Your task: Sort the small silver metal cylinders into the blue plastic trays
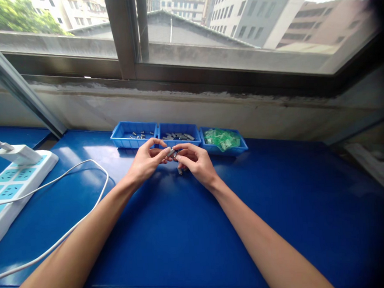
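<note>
My left hand (147, 161) pinches a small grey metal block (170, 152) between thumb and fingers, just in front of the middle bin. Close against it, the fingers of my right hand (198, 163) are closed on a tiny shiny piece (175, 155), too small to name for sure. Below the right fingers, another small metal part (180, 171) lies on or just above the blue table (179, 237); which of the two, I cannot tell. The fingertips partly cover both held pieces.
Three blue bins stand in a row: the left bin (122, 142) has several screws, the middle bin (196, 135) grey metal blocks, the right bin (241, 147) green plastic packets (222, 138). A power strip (20, 182) and white cable (99, 198) lie left. Windows rise behind.
</note>
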Motion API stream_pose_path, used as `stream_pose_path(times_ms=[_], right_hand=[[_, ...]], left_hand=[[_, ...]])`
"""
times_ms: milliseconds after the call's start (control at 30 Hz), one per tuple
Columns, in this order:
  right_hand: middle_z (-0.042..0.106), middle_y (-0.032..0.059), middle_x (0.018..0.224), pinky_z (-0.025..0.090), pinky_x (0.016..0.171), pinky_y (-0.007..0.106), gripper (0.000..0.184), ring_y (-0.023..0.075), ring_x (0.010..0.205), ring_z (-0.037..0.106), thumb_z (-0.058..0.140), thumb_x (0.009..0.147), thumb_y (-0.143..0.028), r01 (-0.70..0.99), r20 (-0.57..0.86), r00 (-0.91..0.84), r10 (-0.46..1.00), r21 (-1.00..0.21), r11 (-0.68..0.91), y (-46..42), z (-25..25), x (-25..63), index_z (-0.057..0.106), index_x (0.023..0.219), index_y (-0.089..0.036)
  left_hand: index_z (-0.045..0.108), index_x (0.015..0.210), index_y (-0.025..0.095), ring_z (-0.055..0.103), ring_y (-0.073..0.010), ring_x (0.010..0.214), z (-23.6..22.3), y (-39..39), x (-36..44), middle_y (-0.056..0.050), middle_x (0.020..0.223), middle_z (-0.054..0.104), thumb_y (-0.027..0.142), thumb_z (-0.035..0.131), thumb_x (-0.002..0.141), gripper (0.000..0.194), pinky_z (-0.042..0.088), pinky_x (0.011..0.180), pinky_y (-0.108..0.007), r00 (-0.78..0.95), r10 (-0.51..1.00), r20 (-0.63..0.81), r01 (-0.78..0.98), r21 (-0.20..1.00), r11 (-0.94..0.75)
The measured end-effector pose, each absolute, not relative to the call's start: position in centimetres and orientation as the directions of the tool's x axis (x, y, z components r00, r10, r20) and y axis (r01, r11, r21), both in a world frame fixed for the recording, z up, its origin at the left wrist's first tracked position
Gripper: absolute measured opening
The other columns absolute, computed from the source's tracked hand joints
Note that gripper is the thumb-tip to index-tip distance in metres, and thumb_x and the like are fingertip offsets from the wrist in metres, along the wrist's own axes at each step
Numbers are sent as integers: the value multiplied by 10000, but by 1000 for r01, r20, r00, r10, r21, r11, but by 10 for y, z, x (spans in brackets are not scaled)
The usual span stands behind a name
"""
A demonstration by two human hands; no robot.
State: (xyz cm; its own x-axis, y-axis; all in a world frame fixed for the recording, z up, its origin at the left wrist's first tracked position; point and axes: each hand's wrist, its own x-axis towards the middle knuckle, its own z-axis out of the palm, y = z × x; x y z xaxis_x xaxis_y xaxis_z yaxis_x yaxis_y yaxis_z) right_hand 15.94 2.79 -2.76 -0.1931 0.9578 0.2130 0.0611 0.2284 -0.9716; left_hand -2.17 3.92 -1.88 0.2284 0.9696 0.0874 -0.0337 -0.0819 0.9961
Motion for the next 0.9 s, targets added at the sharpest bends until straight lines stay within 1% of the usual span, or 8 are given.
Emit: stream_pose_path(times_ms=[67, 200, 433, 600, 733, 833, 900], right_hand=[[694, 3, 770, 545, 604, 278, 259, 139, 609, 629, 695, 784, -286, 23, 195, -211, 958, -979, 205, 28, -27, 159, 682, 1025, -191], [711, 8, 770, 535, 601, 270, 272, 133, 608, 626, 704, 800, -330, 7, 194, -211, 958, -980, 200, 29, -26, 160, 686, 1032, -189], [729, 17, 783, 545, 585, 272, 306, 138, 610, 639, 756, 750, -397, -32, 157, -217, 964, -988, 154, 31, -26, 161, 702, 973, -195], [730, 16, 763, 535, 583, 270, 292, 131, 597, 630, 771, 744, -389, -54, 148, -229, 962, -989, 139, 33, -28, 163, 709, 949, -190], [724, 10, 746, 528, 600, 274, 293, 135, 609, 632, 784, 733, -402, -41, 164, -177, 970, -986, 159, 34, -26, 165, 710, 922, -191], [717, 7, 738, 536, 629, 284, 309, 144, 629, 649, 794, 721, -414, -33, 186, -121, 975, -983, 183, 36, -25, 166, 702, 916, -192], [720, 12, 755, 552, 656, 299, 310, 154, 646, 668, 785, 730, -417, -25, 214, -47, 976, -977, 213, 38, -25, 168, 693, 926, -194]], left_hand=[[551, 986, 171, 696, -162, 725, -18, 39, -22, -31, 742, 719, 460, 760, 778, 413, 521, 686, -254, 224, 972, 66, -37, 998, -59], [558, 1006, 169, 695, -165, 726, -16, 38, -22, -32, 755, 726, 472, 768, 764, 441, 518, 681, -259, 213, 974, 75, -18, 997, -72], [572, 1030, 169, 721, -214, 826, -15, 37, -22, -47, 813, 745, 478, 815, 696, 516, 552, 781, -333, 210, 975, 75, 11, 997, -79], [596, 993, 161, 718, -198, 783, -13, 36, -21, -38, 780, 732, 474, 834, 680, 503, 562, 776, -326, 198, 978, 58, -9, 998, -58], [605, 973, 158, 714, -177, 767, -18, 39, -20, -44, 804, 729, 532, 737, 779, 442, 573, 794, -330, 187, 980, 67, -17, 998, -65], [598, 1001, 160, 719, -183, 808, -23, 40, -19, -56, 837, 736, 522, 674, 844, 402, 574, 815, -341, 216, 972, 92, -11, 996, -92], [601, 1010, 167, 715, -187, 805, -24, 39, -18, -57, 844, 739, 502, 650, 868, 367, 572, 789, -331, 224, 968, 116, 43, 991, -129]])
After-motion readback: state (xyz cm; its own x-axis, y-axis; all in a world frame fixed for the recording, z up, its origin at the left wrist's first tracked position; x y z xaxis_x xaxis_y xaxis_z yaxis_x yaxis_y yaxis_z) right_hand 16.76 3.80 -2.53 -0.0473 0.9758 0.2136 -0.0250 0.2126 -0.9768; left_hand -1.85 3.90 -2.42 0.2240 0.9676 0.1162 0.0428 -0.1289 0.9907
